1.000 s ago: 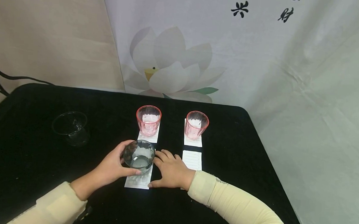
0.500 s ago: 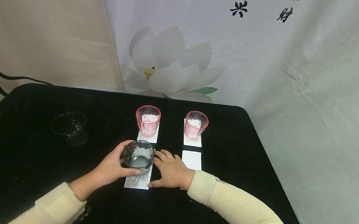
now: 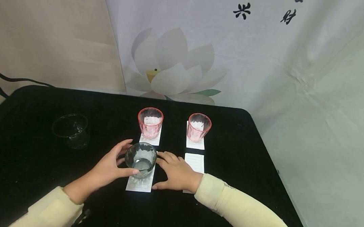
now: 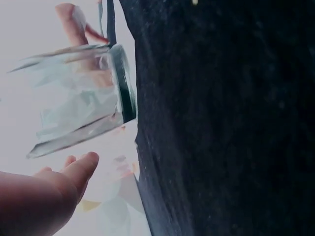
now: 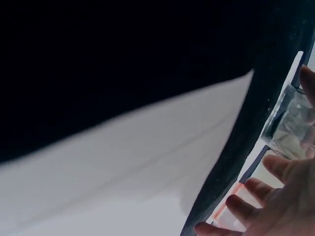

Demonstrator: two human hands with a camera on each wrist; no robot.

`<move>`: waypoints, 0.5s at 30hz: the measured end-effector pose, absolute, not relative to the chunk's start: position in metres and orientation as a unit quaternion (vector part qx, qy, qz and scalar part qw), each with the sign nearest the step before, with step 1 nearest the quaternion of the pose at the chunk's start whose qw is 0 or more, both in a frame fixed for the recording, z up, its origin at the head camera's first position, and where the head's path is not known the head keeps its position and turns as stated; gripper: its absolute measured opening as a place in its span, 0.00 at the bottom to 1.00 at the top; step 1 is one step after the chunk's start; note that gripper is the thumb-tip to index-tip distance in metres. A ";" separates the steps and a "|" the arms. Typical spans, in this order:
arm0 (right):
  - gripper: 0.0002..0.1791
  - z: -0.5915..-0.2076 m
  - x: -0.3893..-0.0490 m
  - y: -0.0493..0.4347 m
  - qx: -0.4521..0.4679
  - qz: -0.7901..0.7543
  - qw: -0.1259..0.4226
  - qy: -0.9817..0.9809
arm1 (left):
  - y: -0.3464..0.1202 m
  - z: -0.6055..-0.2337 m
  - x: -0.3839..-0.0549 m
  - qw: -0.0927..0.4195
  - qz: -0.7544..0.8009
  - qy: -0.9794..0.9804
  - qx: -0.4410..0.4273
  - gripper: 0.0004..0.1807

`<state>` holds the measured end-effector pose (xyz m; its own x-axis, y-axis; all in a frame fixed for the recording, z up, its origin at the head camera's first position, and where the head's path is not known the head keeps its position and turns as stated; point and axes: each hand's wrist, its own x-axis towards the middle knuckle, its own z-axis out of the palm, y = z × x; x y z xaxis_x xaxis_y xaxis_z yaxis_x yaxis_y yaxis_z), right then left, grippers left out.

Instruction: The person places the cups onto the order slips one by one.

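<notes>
A smoky grey glass (image 3: 141,159) stands upright on a white paper slip (image 3: 139,185) near the front of the black table. My left hand (image 3: 111,164) is loosely spread around its left side, thumb tip close by the front wall. Below the glass (image 4: 83,96) in the left wrist view, fingers of the left hand (image 4: 54,189) show with a gap between them and the wall. To its right, my right hand (image 3: 176,172) lies with fingers extended, fingertips right at the side of the glass. Spread fingers of the right hand (image 5: 275,201) also show in the right wrist view.
Two pink glasses with red rims, a left one (image 3: 150,124) and a right one (image 3: 199,127), stand on paper slips behind. Another slip (image 3: 195,162) lies beyond the right hand. A clear glass vessel (image 3: 74,132) is at the left. A printed cloth (image 3: 178,59) hangs behind the table.
My left hand has loosened and drawn slightly left, its fingers lifting off the grey glass. The glass stays put, and the right wrist has shifted slightly right.
</notes>
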<state>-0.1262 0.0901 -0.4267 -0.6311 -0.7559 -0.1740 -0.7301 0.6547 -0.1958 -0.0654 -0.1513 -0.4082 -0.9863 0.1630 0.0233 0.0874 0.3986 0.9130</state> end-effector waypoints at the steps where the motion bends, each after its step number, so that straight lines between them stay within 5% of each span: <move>1: 0.46 -0.426 -0.126 0.092 -0.415 -0.060 0.118 0.900 | -0.152 -0.408 -0.065 0.033 0.546 0.834 0.073 0.51; 15: 0.45 -0.412 -0.130 0.120 -0.396 -0.174 0.119 0.894 | -0.177 -0.400 -0.055 -0.030 0.549 0.835 0.020 0.41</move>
